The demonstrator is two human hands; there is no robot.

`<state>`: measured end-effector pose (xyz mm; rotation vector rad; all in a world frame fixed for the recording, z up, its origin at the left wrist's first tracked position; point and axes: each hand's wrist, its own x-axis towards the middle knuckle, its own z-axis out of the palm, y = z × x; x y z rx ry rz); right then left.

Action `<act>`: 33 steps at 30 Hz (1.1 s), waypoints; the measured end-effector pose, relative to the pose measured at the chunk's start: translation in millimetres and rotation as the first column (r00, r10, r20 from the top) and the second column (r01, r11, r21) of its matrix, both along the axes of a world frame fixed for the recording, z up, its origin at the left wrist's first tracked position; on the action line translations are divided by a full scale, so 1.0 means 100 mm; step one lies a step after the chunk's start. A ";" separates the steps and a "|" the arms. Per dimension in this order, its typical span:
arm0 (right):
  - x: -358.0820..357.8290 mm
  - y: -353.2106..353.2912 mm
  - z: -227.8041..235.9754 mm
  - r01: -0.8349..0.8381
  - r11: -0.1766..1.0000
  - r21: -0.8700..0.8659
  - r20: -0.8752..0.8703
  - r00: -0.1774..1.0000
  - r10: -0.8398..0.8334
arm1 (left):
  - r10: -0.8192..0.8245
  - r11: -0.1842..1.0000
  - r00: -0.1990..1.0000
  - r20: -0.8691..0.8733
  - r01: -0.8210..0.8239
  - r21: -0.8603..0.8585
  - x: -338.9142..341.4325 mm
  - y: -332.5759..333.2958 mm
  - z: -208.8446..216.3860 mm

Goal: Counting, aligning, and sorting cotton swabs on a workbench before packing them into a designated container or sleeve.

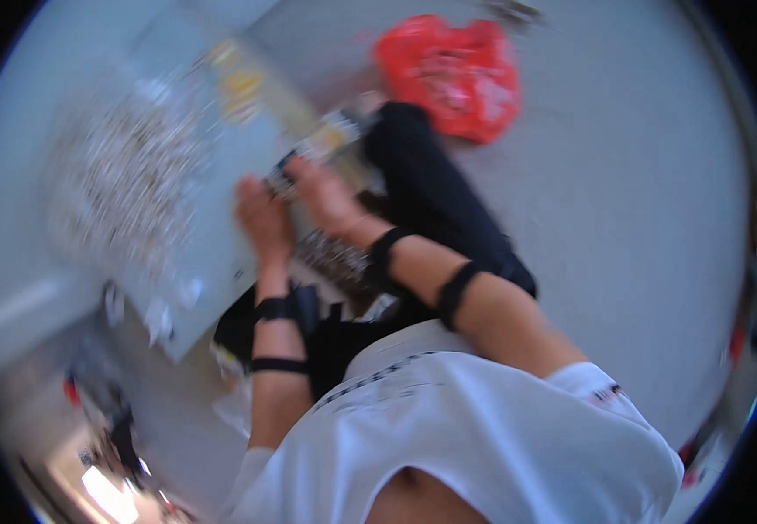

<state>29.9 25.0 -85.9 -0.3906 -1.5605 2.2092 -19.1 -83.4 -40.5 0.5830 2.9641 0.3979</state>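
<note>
Motion blurs both of my hands, which are close together over the right edge of a pale table. My left hand [265,223] has its fingers curled at a small, dark and silvery cluster [281,183]. From the other side my right hand [328,196] closes on the same cluster, its fingertips at a dark bit of it. What kind of thing this is cannot be made out. Below and between my wrists lies a mass of small metallic-looking pieces [337,251], partly hidden by my right forearm.
A large heap of small, whitish and silvery pieces [125,175] covers part of the table [208,297] on the left. Yellow items [240,86] sit at its far side. A red plastic bag [453,77] rests on the floor beyond my black-clad leg [440,183].
</note>
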 end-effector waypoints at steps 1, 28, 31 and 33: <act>0.02 -0.05 0.33 -0.066 0.900 0.431 0.034 0.998 0.057 | -0.082 0.975 0.944 -0.319 0.142 0.172 0.00 -0.51 -0.17; -0.37 0.45 0.59 -0.152 0.988 -0.014 -0.015 0.988 0.152 | 0.393 0.076 0.897 0.200 -0.248 0.966 0.08 -0.16 0.05; -0.30 0.85 0.62 -0.117 0.949 0.291 -0.067 0.988 0.142 | 0.468 0.076 0.862 0.197 -0.261 0.962 0.15 -0.39 0.13; -0.22 0.97 0.75 -0.173 0.912 0.372 0.015 0.983 0.181 | 0.481 0.045 0.849 0.220 -0.274 0.961 0.21 -0.57 0.16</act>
